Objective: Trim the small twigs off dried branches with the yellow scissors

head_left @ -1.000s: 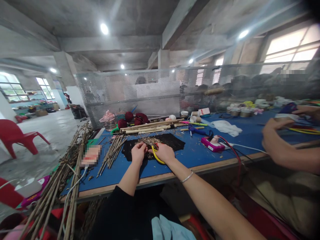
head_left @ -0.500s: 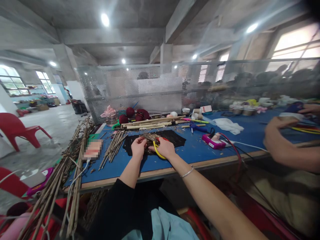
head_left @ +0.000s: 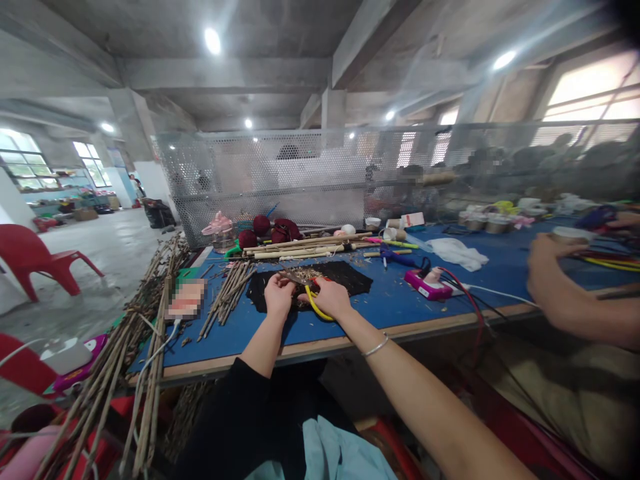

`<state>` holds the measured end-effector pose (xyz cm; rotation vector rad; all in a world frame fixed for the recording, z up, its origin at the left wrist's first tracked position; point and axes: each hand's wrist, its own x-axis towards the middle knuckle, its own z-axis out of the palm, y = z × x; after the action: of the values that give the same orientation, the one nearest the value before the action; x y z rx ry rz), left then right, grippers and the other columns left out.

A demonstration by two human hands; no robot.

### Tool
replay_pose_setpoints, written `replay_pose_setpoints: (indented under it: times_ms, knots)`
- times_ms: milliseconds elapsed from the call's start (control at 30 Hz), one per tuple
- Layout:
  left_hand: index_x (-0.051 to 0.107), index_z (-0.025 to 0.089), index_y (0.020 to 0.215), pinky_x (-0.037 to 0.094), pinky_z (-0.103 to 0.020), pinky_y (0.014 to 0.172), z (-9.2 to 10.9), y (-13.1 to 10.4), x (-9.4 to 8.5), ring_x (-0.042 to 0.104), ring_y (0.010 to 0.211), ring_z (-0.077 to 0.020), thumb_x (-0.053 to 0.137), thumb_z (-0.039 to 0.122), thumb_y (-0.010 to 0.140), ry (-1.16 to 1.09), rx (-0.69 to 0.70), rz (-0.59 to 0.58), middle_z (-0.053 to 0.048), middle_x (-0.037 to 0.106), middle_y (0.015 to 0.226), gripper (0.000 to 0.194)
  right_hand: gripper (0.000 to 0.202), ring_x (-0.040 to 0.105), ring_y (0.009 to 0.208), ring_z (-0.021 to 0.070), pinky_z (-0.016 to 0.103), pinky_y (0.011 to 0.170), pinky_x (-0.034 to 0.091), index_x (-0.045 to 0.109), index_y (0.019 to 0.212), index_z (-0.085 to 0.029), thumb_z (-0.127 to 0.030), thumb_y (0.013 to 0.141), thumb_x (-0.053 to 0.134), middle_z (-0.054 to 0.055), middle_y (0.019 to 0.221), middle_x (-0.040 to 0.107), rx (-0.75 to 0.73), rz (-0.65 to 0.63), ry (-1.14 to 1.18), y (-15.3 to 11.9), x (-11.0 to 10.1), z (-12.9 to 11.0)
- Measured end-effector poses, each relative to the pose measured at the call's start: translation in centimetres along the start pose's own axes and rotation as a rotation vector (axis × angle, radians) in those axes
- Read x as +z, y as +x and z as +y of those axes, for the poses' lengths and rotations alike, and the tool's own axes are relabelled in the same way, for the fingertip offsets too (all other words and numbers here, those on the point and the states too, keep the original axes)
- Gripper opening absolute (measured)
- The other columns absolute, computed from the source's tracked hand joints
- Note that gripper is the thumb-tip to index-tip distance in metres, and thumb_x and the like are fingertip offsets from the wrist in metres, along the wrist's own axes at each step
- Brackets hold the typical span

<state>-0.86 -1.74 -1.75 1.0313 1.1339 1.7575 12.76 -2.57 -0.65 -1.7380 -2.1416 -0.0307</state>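
Note:
My right hand (head_left: 331,298) is closed around scissors (head_left: 318,308) with yellow and red handles; their metal blades point left toward my other hand. My left hand (head_left: 280,293) has its fingers pinched together close to the blades, and what sits between the fingertips is too small to make out. Both hands are over a black cloth (head_left: 354,277) on the blue table. A heap of small light-brown cut bits (head_left: 306,273) lies on the cloth just beyond the blades. Left of the cloth is a bundle of short twigs (head_left: 228,297).
Long sticks (head_left: 305,249) and dark red yarn balls (head_left: 284,231) lie behind the cloth. A blue glue gun (head_left: 395,255) and purple power strip (head_left: 428,285) are at right. Tall twigs (head_left: 107,353) lean at the left edge. A co-worker's arm (head_left: 575,290) reaches in from the right.
My hands have shifted only slightly around the scissors, and more of the heap of cut bits shows. The co-worker's hand at right has moved a little.

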Motion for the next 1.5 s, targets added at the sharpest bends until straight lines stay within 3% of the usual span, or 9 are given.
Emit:
replay_pose_setpoints:
  times_ms: [167,400,700,933,1200,1500]
  knots:
    - [0.063,0.012,0.075,0.044,-0.02,0.053,0.0,-0.3,0.2,0.056,0.06,-0.0111,0.062,0.025,0.062,-0.018,-0.086,-0.076,-0.005,0.063,0.069,0.019,0.061,0.059,0.087,0.0232,0.028,0.072,0.039,0.054,0.099,-0.021,-0.072,0.068,0.042,0.008,0.09,0.064,0.024,0.024,0.029,-0.2,-0.4,-0.1]
    - [0.065,0.015,0.078,0.045,-0.023,0.053,-0.7,-0.2,0.1,0.06,0.066,-0.0157,0.057,0.031,0.068,0.026,-0.081,-0.15,-0.007,0.065,0.074,0.021,0.061,0.059,0.086,0.0229,0.028,0.071,0.04,0.055,0.098,-0.02,-0.072,0.068,0.041,0.008,0.089,0.064,0.04,0.018,0.048,-0.1,-0.3,0.1]
    - [0.063,0.017,0.07,0.04,-0.023,0.064,0.4,-0.8,-0.2,0.056,0.066,-0.0143,0.046,0.022,0.075,0.439,0.202,-0.096,-0.004,0.064,0.069,0.018,0.062,0.058,0.091,0.0237,0.029,0.074,0.039,0.051,0.102,-0.018,-0.068,0.066,0.048,0.009,0.095,0.062,0.001,0.021,0.074,0.1,0.1,0.2]
    - [0.063,0.018,0.069,0.037,-0.023,0.062,0.5,-0.9,-0.2,0.055,0.064,-0.0146,0.047,0.021,0.075,0.52,0.238,-0.113,-0.004,0.064,0.068,0.017,0.063,0.055,0.094,0.0231,0.031,0.078,0.038,0.048,0.105,-0.017,-0.068,0.068,0.046,0.01,0.098,0.06,-0.102,0.065,0.106,0.3,0.4,0.6]
    - [0.061,0.018,0.065,0.034,-0.022,0.06,0.4,-0.9,-0.3,0.051,0.061,-0.0136,0.044,0.025,0.077,0.604,0.348,-0.102,-0.003,0.061,0.064,0.022,0.063,0.06,0.085,0.0242,0.029,0.071,0.04,0.053,0.097,-0.019,-0.073,0.066,0.042,0.008,0.089,0.063,-0.006,0.01,0.031,0.3,-0.2,0.1]
    - [0.061,0.019,0.064,0.034,-0.021,0.064,0.6,-0.9,-0.4,0.051,0.066,-0.0137,0.044,0.027,0.077,0.629,0.342,-0.08,-0.002,0.061,0.066,0.023,0.063,0.06,0.084,0.0237,0.029,0.069,0.041,0.055,0.097,-0.021,-0.074,0.066,0.041,0.008,0.087,0.064,0.04,-0.052,0.026,0.1,-0.7,-0.2]
